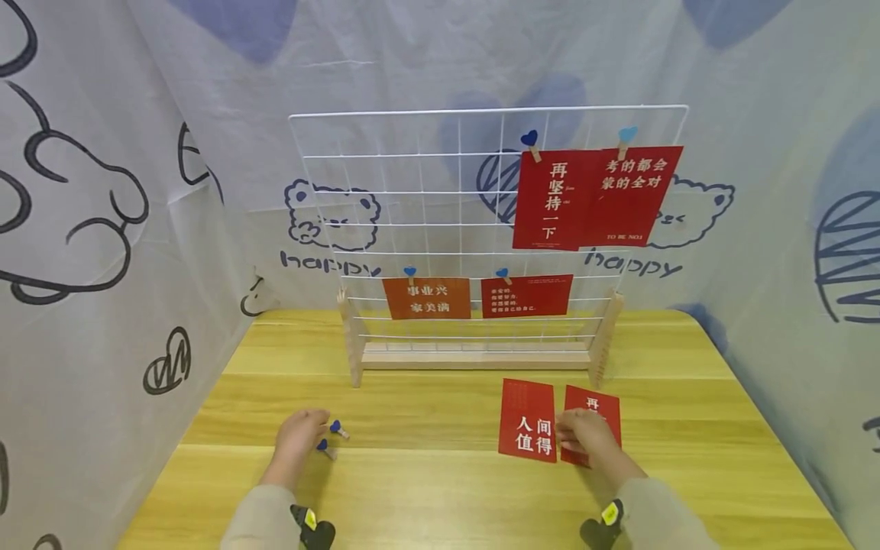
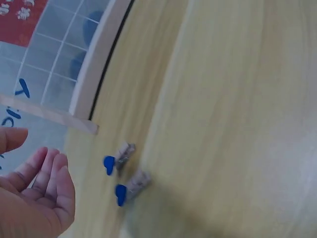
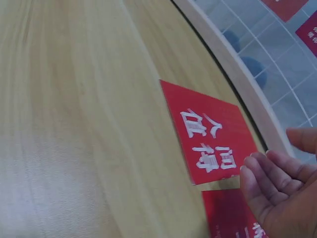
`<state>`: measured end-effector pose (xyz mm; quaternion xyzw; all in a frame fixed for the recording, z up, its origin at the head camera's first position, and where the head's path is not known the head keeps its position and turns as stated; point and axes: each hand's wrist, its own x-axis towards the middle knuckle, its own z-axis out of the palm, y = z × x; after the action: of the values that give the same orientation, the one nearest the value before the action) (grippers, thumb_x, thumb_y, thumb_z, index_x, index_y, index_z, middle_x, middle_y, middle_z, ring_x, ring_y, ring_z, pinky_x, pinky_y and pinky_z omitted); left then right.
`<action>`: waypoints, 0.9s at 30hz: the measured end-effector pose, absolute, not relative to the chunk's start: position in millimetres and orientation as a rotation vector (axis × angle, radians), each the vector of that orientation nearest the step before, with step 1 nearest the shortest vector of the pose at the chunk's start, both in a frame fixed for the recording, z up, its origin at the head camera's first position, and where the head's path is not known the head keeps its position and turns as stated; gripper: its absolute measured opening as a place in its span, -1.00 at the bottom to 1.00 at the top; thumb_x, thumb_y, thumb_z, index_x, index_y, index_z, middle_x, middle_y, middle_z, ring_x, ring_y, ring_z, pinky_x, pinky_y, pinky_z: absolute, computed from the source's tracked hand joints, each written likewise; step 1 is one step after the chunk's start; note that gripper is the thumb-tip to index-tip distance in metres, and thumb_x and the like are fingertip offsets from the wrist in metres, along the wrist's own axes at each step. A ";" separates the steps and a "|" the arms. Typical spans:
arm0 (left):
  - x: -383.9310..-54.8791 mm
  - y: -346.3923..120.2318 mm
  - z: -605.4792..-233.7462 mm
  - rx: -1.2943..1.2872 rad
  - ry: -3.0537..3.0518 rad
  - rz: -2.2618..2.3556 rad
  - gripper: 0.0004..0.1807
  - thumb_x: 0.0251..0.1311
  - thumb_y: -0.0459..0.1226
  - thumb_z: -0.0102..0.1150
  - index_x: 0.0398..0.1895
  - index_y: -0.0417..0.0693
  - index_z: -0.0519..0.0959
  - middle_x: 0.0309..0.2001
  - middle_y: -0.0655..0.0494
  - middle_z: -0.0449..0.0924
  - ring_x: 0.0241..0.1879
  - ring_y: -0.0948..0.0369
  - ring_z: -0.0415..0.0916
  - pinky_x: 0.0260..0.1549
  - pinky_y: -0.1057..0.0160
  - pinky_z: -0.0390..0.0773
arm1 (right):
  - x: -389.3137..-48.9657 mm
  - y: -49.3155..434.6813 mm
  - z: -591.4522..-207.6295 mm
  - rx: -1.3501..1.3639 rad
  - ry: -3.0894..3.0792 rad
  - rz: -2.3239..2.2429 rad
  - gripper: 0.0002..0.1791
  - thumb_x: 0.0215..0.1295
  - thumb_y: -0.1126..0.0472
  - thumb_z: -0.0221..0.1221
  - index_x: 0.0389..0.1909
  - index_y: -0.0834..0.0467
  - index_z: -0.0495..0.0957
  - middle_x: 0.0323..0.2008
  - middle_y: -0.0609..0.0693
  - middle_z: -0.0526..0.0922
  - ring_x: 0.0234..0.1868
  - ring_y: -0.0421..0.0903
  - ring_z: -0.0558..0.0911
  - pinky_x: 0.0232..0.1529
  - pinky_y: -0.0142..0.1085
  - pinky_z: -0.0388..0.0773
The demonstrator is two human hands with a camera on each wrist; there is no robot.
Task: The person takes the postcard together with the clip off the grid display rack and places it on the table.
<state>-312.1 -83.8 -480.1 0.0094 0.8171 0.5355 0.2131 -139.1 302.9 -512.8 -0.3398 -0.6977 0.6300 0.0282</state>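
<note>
At the head view's lower left, our left hand is relaxed and empty beside two blue-heart clips. At lower right, our right hand, likewise released, partly covers one red card; a second card lies just left, below the wire rack.

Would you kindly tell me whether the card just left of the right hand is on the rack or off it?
Off: the card lies flat on the table, in front of the rack.
</note>
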 end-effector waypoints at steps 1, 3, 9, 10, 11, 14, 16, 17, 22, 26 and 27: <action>-312.5 -81.7 -476.7 0.056 2.255 1.482 -0.51 0.20 -0.17 -0.20 0.04 -0.42 0.24 0.09 -0.38 0.20 0.06 -0.18 0.20 0.03 -0.02 0.21 | -139.5 303.9 -511.1 -1.021 -2.143 1.953 -0.64 0.24 0.21 -0.03 -0.12 0.46 0.34 -0.39 0.15 0.54 -0.44 -0.11 0.53 -0.39 -0.30 0.53; -313.1 -77.3 -468.6 0.114 2.241 1.465 -0.50 0.21 -0.14 -0.21 0.06 -0.39 0.22 0.10 -0.36 0.19 0.07 -0.18 0.18 0.03 -0.06 0.18 | -140.2 306.0 -508.7 -0.962 -2.139 1.951 -0.61 0.23 0.19 -0.02 -0.11 0.47 0.33 -0.37 0.17 0.54 -0.41 -0.09 0.54 -0.36 -0.29 0.53; -318.4 -58.8 -443.7 0.243 2.225 1.489 -0.50 0.22 -0.11 -0.17 0.06 -0.34 0.24 0.10 -0.30 0.22 0.06 -0.13 0.22 0.03 -0.06 0.19 | -148.0 330.9 -525.0 -0.762 -2.095 1.980 -0.56 0.17 0.08 0.06 -0.14 0.39 0.41 -0.32 0.14 0.55 -0.36 -0.09 0.55 -0.35 -0.29 0.53; -319.2 -54.8 -439.7 0.255 2.222 1.505 -0.51 0.22 -0.12 -0.16 0.06 -0.33 0.24 0.09 -0.29 0.24 0.06 -0.11 0.22 0.03 -0.05 0.20 | -149.2 334.2 -524.6 -0.728 -2.078 1.998 -0.55 0.15 0.06 0.08 -0.14 0.40 0.41 -0.32 0.15 0.55 -0.35 -0.08 0.55 -0.34 -0.28 0.53; -319.8 -50.7 -436.0 0.265 2.212 1.528 -0.53 0.21 -0.13 -0.15 0.05 -0.32 0.25 0.09 -0.28 0.24 0.05 -0.09 0.23 0.03 -0.02 0.21 | -150.4 336.3 -522.5 -0.711 -2.066 2.006 -0.53 0.15 0.06 0.08 -0.13 0.41 0.40 -0.30 0.17 0.55 -0.33 -0.06 0.56 -0.31 -0.26 0.53; -319.9 -38.6 -425.1 0.300 2.184 1.580 -0.56 0.21 -0.16 -0.12 0.04 -0.30 0.28 0.07 -0.24 0.27 0.04 -0.06 0.25 0.02 0.04 0.25 | -153.8 338.9 -509.0 -0.632 -2.038 2.015 -0.49 0.16 0.06 0.07 -0.12 0.46 0.35 -0.28 0.21 0.53 -0.30 -0.04 0.55 -0.26 -0.23 0.51; -319.1 -30.6 -418.2 0.318 2.152 1.618 -0.58 0.20 -0.18 -0.10 0.03 -0.29 0.29 0.06 -0.22 0.28 0.04 -0.04 0.25 0.02 0.08 0.26 | -154.9 334.6 -491.0 -0.650 -2.042 1.983 -0.49 0.18 0.08 0.05 -0.09 0.48 0.31 -0.30 0.18 0.52 -0.29 -0.06 0.55 -0.19 -0.19 0.48; -318.6 -27.0 -414.8 0.329 2.138 1.629 -0.59 0.20 -0.18 -0.09 0.03 -0.28 0.30 0.06 -0.21 0.28 0.04 -0.04 0.26 0.02 0.08 0.26 | -156.1 333.9 -483.7 -0.647 -2.032 1.975 -0.49 0.20 0.10 0.03 -0.08 0.49 0.30 -0.30 0.16 0.53 -0.30 -0.09 0.55 -0.18 -0.19 0.48; -317.3 -9.3 -395.1 0.374 2.115 1.661 -0.62 0.20 -0.21 -0.08 0.01 -0.26 0.32 0.05 -0.18 0.30 0.03 -0.02 0.27 0.03 0.08 0.25 | -168.8 342.9 -466.4 -0.590 -1.932 1.995 -0.55 0.22 0.17 0.01 -0.05 0.48 0.29 -0.41 -0.04 0.55 -0.39 -0.22 0.55 -0.20 -0.25 0.48; -318.0 3.7 -378.5 0.429 2.130 1.690 -0.63 0.20 -0.22 -0.08 0.00 -0.27 0.33 0.02 -0.17 0.32 0.01 0.00 0.30 0.00 0.09 0.28 | -183.5 364.5 -477.9 -0.452 -1.861 2.021 -0.64 0.20 0.16 0.04 -0.12 0.37 0.38 -0.38 -0.02 0.57 -0.36 -0.17 0.56 -0.22 -0.26 0.49; -318.5 6.8 -374.9 0.446 2.131 1.701 -0.63 0.20 -0.22 -0.08 0.00 -0.28 0.34 0.01 -0.16 0.33 0.00 0.00 0.31 -0.01 0.09 0.29 | -182.9 360.7 -466.5 -0.490 -1.867 2.010 -0.64 0.20 0.17 0.04 -0.12 0.38 0.37 -0.38 0.00 0.56 -0.34 -0.15 0.56 -0.20 -0.24 0.48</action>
<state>-318.5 6.8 -374.9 0.1585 0.7574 0.6048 0.1882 -182.9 360.7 -466.5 -0.1732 -0.6593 0.7100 0.1764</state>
